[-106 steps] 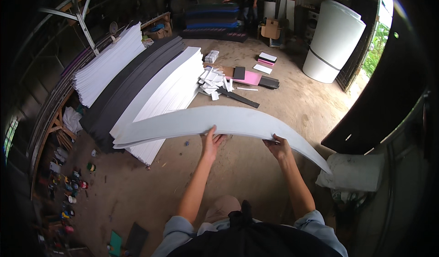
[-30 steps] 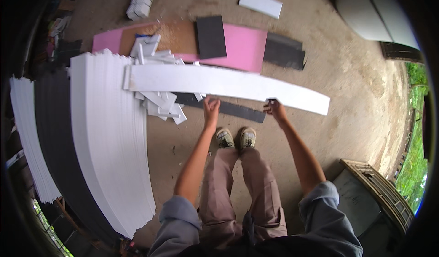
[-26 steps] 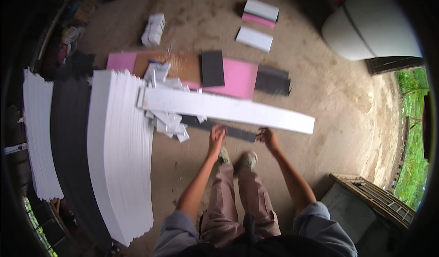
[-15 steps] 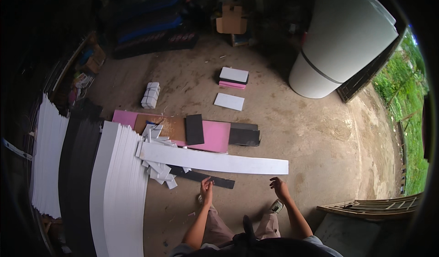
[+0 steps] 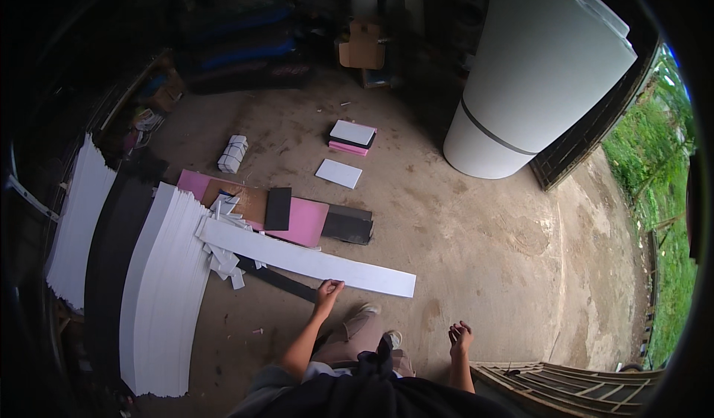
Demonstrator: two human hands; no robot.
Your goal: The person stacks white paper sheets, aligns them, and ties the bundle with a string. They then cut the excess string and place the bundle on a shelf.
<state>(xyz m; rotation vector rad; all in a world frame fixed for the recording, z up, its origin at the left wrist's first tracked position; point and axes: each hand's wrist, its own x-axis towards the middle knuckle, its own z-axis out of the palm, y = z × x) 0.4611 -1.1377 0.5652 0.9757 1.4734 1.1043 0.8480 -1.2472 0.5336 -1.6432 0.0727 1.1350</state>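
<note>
My left hand (image 5: 328, 293) is over the near edge of a long white foam-like strip (image 5: 312, 258); its fingers are loosely bent, with nothing visible in them. Whether it touches the strip I cannot tell. To the right, above bare concrete, my right hand (image 5: 461, 335) hangs with slightly curled fingers apart, holding nothing. The strip's left end rests among white offcuts (image 5: 227, 258). A dark strip (image 5: 279, 280) lies partly beneath it. Just beyond are a pink sheet (image 5: 305, 221), a brown board (image 5: 249, 204) and a black rectangular piece (image 5: 278, 208).
Tall stacks of white sheets (image 5: 160, 291) and black sheets (image 5: 111, 269) stand at left. Farther off are a tied white bundle (image 5: 232, 154), a small pile of panels (image 5: 352, 135), a single white panel (image 5: 339, 173), a carton (image 5: 363, 53) and a big white roll (image 5: 513, 83). A metal grille (image 5: 580, 388) lies near right.
The view has turned and shifted right, so the floor items sit farther left. My left hand now overlaps the strip's near edge. My right hand has moved away from its right end.
</note>
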